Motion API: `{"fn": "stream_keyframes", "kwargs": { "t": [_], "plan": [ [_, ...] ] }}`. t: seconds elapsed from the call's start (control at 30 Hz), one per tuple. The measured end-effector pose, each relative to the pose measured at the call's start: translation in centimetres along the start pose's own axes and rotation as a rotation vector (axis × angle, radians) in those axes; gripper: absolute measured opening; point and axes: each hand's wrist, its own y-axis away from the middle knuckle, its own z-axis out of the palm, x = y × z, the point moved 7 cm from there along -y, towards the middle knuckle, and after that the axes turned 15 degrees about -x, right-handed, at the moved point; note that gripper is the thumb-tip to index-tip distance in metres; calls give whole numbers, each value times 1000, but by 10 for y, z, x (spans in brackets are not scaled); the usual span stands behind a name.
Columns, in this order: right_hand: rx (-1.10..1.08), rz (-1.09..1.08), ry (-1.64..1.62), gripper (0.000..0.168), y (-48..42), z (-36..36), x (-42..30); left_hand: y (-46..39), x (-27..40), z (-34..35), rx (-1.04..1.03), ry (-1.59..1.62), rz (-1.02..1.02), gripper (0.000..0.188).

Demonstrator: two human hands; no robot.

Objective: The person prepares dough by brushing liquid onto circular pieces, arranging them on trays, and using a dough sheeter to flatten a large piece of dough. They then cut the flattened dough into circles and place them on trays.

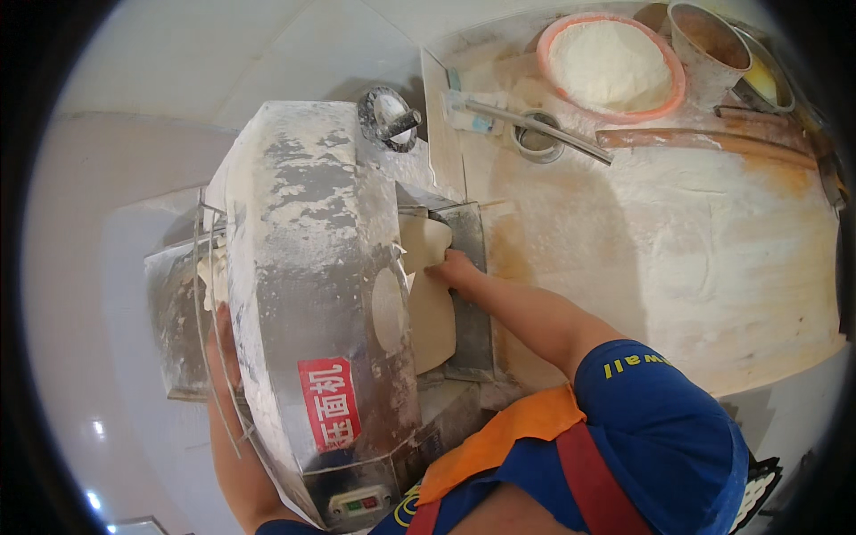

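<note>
A flour-dusted metal dough sheeter [307,254] stands before me. On its right side a pale sheet of dough [433,328] lies over the metal tray [471,294]. My right hand [451,269] touches the upper part of that sheet, its fingertips at the dough; whether they pinch it is unclear. Reaching around the machine's left side, my left hand [224,341] is behind the wire guard [204,314], just below more dough [215,274] at the left tray [177,328]. Its fingers are partly hidden, so their grip cannot be made out.
A floured wooden worktop [735,254] extends right. Along its back are a pink basin of flour [608,63], a metal container [712,53], a metal rod [542,130], a round tin [538,144] and a wooden rolling pin [695,142]. A handwheel [388,119] projects from the machine.
</note>
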Motion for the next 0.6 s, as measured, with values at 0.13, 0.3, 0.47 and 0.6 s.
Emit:
{"fn": "stream_keyframes", "kwargs": {
  "t": [0.13, 0.3, 0.47, 0.6],
  "plan": [
    [189, 33, 460, 36, 35, 0, -14, 82, 18, -70, 291, -543, 299, 50],
    [214, -80, 258, 35, 65, -49, -2, 182, 101, 43, 356, -410, 419, 51],
    [327, -43, 296, 33, 124, -101, 2, 199, 99, 223, -56, -956, 421, 50],
    [388, 2, 471, 32, 179, -152, 1, 131, -26, 316, -320, -509, 167, 51]
  ]
}}
